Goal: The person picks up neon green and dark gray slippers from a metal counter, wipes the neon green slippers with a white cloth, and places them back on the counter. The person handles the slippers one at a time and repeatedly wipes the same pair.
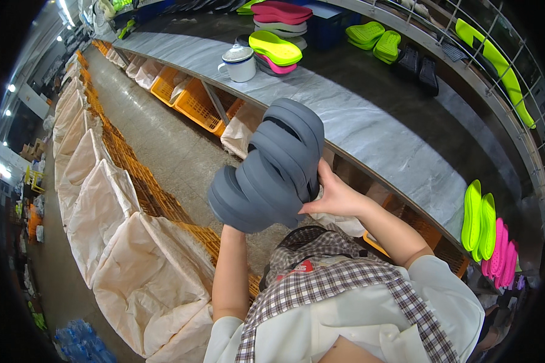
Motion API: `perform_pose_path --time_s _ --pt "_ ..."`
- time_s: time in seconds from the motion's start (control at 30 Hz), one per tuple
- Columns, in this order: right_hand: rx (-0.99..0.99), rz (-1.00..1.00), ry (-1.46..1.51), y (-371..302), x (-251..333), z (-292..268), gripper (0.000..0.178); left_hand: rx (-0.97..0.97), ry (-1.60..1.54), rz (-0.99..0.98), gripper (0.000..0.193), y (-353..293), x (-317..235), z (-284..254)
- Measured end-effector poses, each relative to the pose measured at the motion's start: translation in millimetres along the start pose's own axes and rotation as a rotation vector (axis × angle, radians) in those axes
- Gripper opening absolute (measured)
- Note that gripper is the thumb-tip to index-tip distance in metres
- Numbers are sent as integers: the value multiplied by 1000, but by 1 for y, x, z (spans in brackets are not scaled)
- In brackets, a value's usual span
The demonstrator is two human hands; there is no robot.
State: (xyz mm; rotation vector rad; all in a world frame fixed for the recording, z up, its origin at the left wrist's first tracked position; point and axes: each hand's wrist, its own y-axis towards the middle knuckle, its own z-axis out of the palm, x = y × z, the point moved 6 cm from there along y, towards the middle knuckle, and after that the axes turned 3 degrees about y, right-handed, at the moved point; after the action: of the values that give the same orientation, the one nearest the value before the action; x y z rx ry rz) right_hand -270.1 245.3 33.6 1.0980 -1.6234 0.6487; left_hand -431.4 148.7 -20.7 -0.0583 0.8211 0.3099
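Note:
Both my hands hold up a bunch of dark grey foam shoe soles [272,166], several of them pressed together, with curved, raised rims. My right hand [336,192] grips the bunch from its right side, thumb and fingers spread along the edge. From below, my left hand [233,231] supports the left end; its fingers are hidden behind the soles. The bunch is in the air in front of my checked apron [321,281], between the worktable and the row of cloth-lined baskets.
A grey marbled worktable [369,130] runs along the right. On it are a white lidded mug [240,68], a stack of coloured soles [275,48], and green soles [478,221] beside pink ones [501,254]. Orange crates [200,106] stand underneath. Cloth-lined baskets [151,272] line the left.

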Motion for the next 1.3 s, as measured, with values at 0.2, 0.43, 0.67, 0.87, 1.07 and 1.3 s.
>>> perform_pose_path --time_s 0.2,0.43,0.67,0.87,1.07,1.3 --pt "-63 -89 -192 1 -13 -11 113 -165 -114 -64 46 -7 12 17" --pt "-220 -754 -395 6 9 -15 62 -357 -278 -138 42 -35 30 34" --pt "-29 -456 -36 -6 16 -25 41 -397 -348 -224 39 -46 25 32" --pt "-115 45 572 -14 -7 -19 44 -358 -442 -261 33 -42 26 38" --pt "-67 143 685 -28 -9 -9 50 -298 -400 -291 33 -37 35 28" --pt "-98 150 904 -37 -17 -6 57 -190 -369 -294 43 -25 45 20"
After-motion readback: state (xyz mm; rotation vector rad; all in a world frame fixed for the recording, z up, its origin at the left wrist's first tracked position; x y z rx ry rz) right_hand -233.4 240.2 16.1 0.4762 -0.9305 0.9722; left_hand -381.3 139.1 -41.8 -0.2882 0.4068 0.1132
